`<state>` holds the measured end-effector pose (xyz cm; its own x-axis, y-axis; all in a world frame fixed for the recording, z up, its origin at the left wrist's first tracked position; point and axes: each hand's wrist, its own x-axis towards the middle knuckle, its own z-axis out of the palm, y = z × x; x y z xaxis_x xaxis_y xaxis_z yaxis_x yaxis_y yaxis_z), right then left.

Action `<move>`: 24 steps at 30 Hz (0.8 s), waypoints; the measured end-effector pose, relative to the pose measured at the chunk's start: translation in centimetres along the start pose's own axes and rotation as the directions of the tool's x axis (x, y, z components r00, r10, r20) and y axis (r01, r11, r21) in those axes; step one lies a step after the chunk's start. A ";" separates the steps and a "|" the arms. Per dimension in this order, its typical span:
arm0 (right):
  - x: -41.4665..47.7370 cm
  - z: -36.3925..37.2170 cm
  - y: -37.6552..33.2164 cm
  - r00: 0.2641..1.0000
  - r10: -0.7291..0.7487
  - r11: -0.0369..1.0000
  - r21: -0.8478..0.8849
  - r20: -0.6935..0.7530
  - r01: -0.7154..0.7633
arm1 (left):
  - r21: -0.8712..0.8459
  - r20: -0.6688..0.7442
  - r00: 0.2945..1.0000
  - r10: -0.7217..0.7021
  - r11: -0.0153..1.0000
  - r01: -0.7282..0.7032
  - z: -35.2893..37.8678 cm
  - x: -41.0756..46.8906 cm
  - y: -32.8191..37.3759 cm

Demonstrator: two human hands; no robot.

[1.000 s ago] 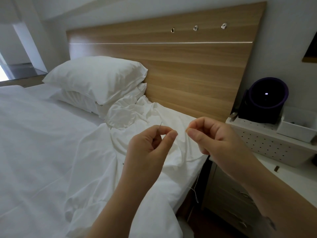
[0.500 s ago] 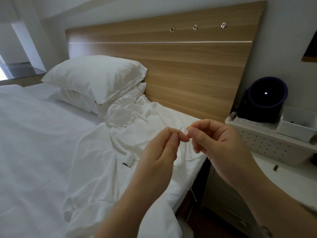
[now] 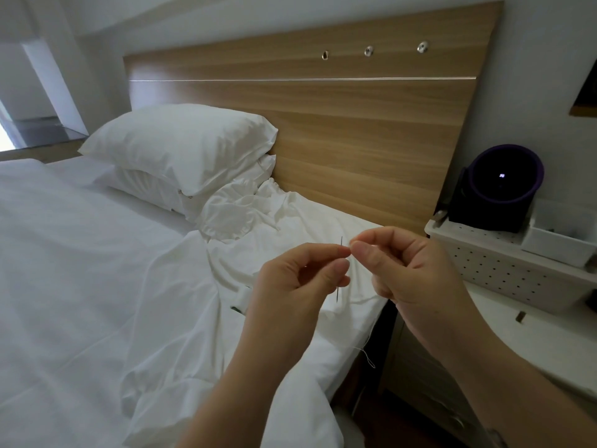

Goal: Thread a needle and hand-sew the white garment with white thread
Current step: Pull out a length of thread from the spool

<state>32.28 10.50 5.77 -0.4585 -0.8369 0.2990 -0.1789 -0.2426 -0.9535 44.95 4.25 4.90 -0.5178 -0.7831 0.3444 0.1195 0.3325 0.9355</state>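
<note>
my left hand (image 3: 300, 279) pinches the needle (image 3: 341, 241) between thumb and forefinger. it stands almost upright, with its top poking out above my fingertips and its lower end showing below my thumb. my other left fingers are loosely curled behind it.

my right hand (image 3: 410, 270) is close beside it. its thumb and forefinger are pressed together at the tips, almost touching the left fingertips and level with the top of the needle. they pinch the white thread (image 3: 368, 353), though the strand is too fine to see at the fingertips. a loose length of it shows lower down, hanging off the edge of the bed and ending in a small loop. i cannot tell whether the thread is through the eye.

both hands are raised above the white garment (image 3: 258, 218), which lies crumpled on the bed sheet (image 3: 80, 270) near the bed's right edge, its upper folds against the lower pillow. a small white object with a dark mark (image 3: 239, 301) sits on the cloth just left of my left wrist, and i cannot make out what it is.

two white pillows (image 3: 181, 147) are stacked against the wooden headboard (image 3: 355, 124). to the right stands a white bedside cabinet (image 3: 549, 350). on it is a white perforated tray (image 3: 504, 270) carrying a dark purple round device (image 3: 504, 182) and a small white box (image 3: 555, 247).
</note>
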 end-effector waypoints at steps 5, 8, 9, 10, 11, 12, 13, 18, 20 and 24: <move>-0.3 0.1 0.0 0.999 -0.038 0.999 -0.005 -0.031 0.038 | -0.039 -0.023 1.000 -0.005 0.999 0.004 0.1 0.0 -0.1; -0.2 0.1 0.2 0.999 -0.050 0.999 0.010 -0.021 0.050 | -0.039 -0.018 1.000 0.004 0.999 -0.005 0.1 -0.1 -0.1; -0.2 0.2 0.3 0.998 -0.054 0.998 0.027 -0.015 0.055 | -0.038 -0.016 1.000 0.005 0.999 -0.006 0.1 -0.1 -0.1; -0.2 0.3 0.3 0.998 -0.061 0.997 0.050 -0.010 0.061 | -0.041 -0.015 1.000 0.006 0.999 -0.006 0.0 -0.1 -0.1; -0.3 0.3 0.3 0.998 -0.068 0.995 0.068 -0.008 0.069 | -0.046 -0.017 1.000 0.006 0.999 -0.006 0.0 0.0 -0.1; -0.3 0.4 0.2 0.997 -0.075 0.994 0.079 -0.008 0.076 | -0.050 -0.017 1.000 0.006 0.999 -0.007 0.0 0.0 -0.1; -0.4 0.5 0.2 0.997 -0.080 0.993 0.083 -0.011 0.081 | -0.051 -0.017 1.000 0.006 0.999 -0.007 0.0 0.0 -0.1; -0.5 0.8 0.1 0.996 -0.092 0.993 0.078 -0.021 0.093 | -0.049 -0.023 1.000 0.007 0.999 -0.008 0.0 0.0 -0.2; -0.5 0.8 0.1 0.995 -0.096 0.992 0.077 -0.028 0.098 | -0.050 -0.026 1.000 0.007 0.999 -0.008 0.0 0.0 -0.2; -0.6 0.9 0.1 0.992 -0.114 0.991 0.068 -0.047 0.117 | -0.036 -0.026 1.000 0.006 0.999 -0.007 0.0 0.0 -0.2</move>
<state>33.33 10.50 5.44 -0.4757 -0.7797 0.4071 -0.1717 -0.3716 -0.9124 44.95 4.24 4.73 -0.4947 -0.7947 0.3516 0.1534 0.3184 0.9355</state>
